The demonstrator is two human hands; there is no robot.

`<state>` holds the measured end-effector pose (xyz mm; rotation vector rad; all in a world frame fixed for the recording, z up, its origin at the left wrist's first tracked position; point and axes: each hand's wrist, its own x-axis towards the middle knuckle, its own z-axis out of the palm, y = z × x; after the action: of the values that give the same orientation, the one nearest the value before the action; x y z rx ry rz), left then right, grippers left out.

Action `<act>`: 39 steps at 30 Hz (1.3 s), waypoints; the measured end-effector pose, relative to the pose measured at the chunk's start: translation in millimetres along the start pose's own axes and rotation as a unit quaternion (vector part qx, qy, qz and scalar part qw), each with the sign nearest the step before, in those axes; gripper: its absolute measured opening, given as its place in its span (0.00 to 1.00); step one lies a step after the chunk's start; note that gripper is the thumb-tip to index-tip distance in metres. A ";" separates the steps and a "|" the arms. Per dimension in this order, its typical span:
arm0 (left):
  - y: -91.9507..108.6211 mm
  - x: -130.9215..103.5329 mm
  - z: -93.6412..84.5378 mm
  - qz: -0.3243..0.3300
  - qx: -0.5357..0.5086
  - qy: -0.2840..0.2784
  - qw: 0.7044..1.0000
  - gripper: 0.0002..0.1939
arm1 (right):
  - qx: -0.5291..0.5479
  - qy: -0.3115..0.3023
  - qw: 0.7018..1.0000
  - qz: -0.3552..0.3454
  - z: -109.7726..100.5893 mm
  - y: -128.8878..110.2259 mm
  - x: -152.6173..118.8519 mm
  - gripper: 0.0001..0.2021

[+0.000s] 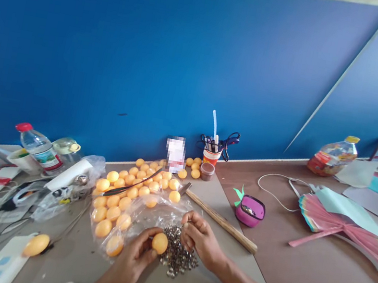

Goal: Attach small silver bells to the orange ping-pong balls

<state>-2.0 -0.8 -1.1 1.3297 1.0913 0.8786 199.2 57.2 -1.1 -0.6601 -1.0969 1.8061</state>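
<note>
My left hand (135, 256) is closed round an orange ball (160, 243) that looks like a ping-pong ball. Just to its right, my right hand (199, 237) is raised with its fingers pinched together; whatever they may hold is too small to name. Below and between both hands lies a pile of small shiny metal pieces (178, 259), partly hidden by the right hand. A clear plastic bag (147, 212) full of more orange balls (114, 200) spreads out behind the left hand. A dark strap (133, 183) lies across those balls.
A wooden-handled hammer (222, 220) lies beyond the right hand, near a purple pouch (250, 211). Farther back stand a cup of tools (211, 156) and a small round tub (207, 172). Bottles, cables and a power strip (5, 259) crowd the left; a pink fan (343, 222) lies right.
</note>
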 end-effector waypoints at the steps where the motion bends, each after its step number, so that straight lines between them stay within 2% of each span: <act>1: 0.1 0.0 0.0 0.002 0.005 0.002 1.000 0.21 | -0.008 -0.003 1.000 -0.001 -0.2 -0.2 0.1 0.16; 8: 1.9 -0.7 1.8 -0.001 0.004 0.002 1.000 0.22 | -0.072 0.006 0.994 -0.076 0.1 -7.9 0.9 0.19; 16: -0.6 0.9 1.1 -0.003 -0.009 0.004 1.000 0.22 | -0.067 0.003 0.997 -0.034 -2.3 -5.2 0.8 0.17; 21: -2.0 1.3 0.4 0.004 0.001 0.001 1.000 0.21 | -0.153 0.009 0.982 -0.111 -3.0 -6.0 0.6 0.19; 26: -3.0 1.4 0.8 0.007 -0.006 -0.002 1.000 0.21 | -0.136 -0.013 0.989 -0.047 -3.3 -3.8 -0.8 0.17; 30: -1.6 0.2 1.8 0.004 -0.011 -0.005 1.000 0.21 | -0.169 -0.019 0.981 -0.095 -1.5 -4.7 -3.2 0.18; 34: 1.2 -1.0 2.1 0.000 -0.009 -0.002 1.000 0.21 | -0.169 -0.038 0.984 -0.042 0.7 -5.7 -6.1 0.16; 37: 2.7 -0.9 1.6 -0.003 0.000 -0.003 1.000 0.20 | -0.207 -0.032 0.973 -0.100 1.6 -5.2 -7.1 0.18; 39: 3.2 -0.5 1.5 -0.002 -0.001 -0.002 1.000 0.20 | -0.213 -0.040 0.971 -0.098 1.5 -3.8 -7.3 0.18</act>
<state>-0.4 -1.5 2.0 1.3255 1.0892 0.8729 202.9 50.9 3.0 -0.7033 -1.5704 1.4482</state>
